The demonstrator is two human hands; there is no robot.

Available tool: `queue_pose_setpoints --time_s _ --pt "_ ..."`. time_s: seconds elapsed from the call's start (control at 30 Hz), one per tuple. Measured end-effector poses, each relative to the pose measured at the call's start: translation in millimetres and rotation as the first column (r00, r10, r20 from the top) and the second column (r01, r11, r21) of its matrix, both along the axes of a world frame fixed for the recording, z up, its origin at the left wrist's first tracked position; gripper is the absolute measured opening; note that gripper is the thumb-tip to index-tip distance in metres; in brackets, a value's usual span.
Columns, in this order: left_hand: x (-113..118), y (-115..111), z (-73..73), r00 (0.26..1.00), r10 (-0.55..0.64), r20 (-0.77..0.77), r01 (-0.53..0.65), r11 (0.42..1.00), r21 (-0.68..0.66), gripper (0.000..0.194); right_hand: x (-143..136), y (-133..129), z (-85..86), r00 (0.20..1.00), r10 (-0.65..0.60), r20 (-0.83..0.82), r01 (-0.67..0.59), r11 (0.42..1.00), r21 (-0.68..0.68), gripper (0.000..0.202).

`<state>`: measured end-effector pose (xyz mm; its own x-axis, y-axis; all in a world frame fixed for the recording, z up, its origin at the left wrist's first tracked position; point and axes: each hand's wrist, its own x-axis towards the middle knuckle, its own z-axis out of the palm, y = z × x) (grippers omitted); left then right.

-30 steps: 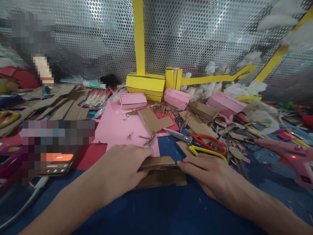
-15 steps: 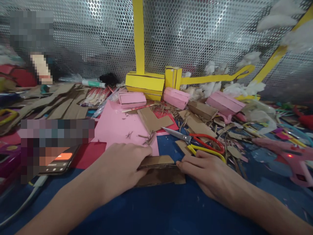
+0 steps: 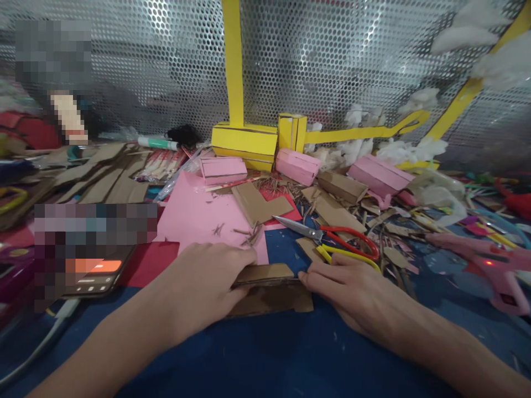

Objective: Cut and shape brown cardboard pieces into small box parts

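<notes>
A small folded piece of brown cardboard [image 3: 271, 297] lies before me at the table's near side, its upper flap raised toward me. My left hand [image 3: 213, 284] grips its left end, fingers over the top and thumb in front. The fingertips of my right hand [image 3: 346, 284] are pinched at the flap's right corner. Scissors with red and yellow handles [image 3: 350, 239] lie open just beyond my right hand, blades pointing left. A pink sheet [image 3: 207, 215] and an L-shaped cardboard offcut [image 3: 259, 204] lie behind my left hand.
At right lies a pink glue gun [image 3: 483, 257] with a red light on. Yellow [image 3: 244, 138] and pink boxes [image 3: 297, 166] stand before a perforated metal panel [image 3: 174, 66]. A phone [image 3: 102, 271] with a cable is at left. Cardboard scraps [image 3: 332, 210] litter the middle.
The view has shifted very slightly. Both hands and the cardboard stay in the same hold, with no other visible movement.
</notes>
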<state>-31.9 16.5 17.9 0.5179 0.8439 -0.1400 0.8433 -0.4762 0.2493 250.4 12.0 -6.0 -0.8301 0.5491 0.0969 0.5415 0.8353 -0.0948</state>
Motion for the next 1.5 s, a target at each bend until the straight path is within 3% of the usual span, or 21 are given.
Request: queue_pose_setpoints --time_s 0.67,1.07,1.5 --pt "1.4 -0.3 0.4 0.999 -0.007 0.035 0.008 1.0 -0.024 0.004 -0.8 2.3 0.3 0.998 -0.064 0.006 0.064 0.973 -0.223 0.025" --pt "-0.5 3.0 -4.5 0.999 0.039 -0.023 -0.04 0.998 -0.052 0.004 1.0 8.1 8.8 0.999 0.001 0.032 0.007 0.972 -0.233 0.026" --pt "0.2 3.5 -3.9 0.999 0.03 -0.011 -0.031 0.998 -0.056 0.004 7.2 4.0 1.6 1.0 -0.019 -0.019 0.016 0.992 -0.126 0.026"
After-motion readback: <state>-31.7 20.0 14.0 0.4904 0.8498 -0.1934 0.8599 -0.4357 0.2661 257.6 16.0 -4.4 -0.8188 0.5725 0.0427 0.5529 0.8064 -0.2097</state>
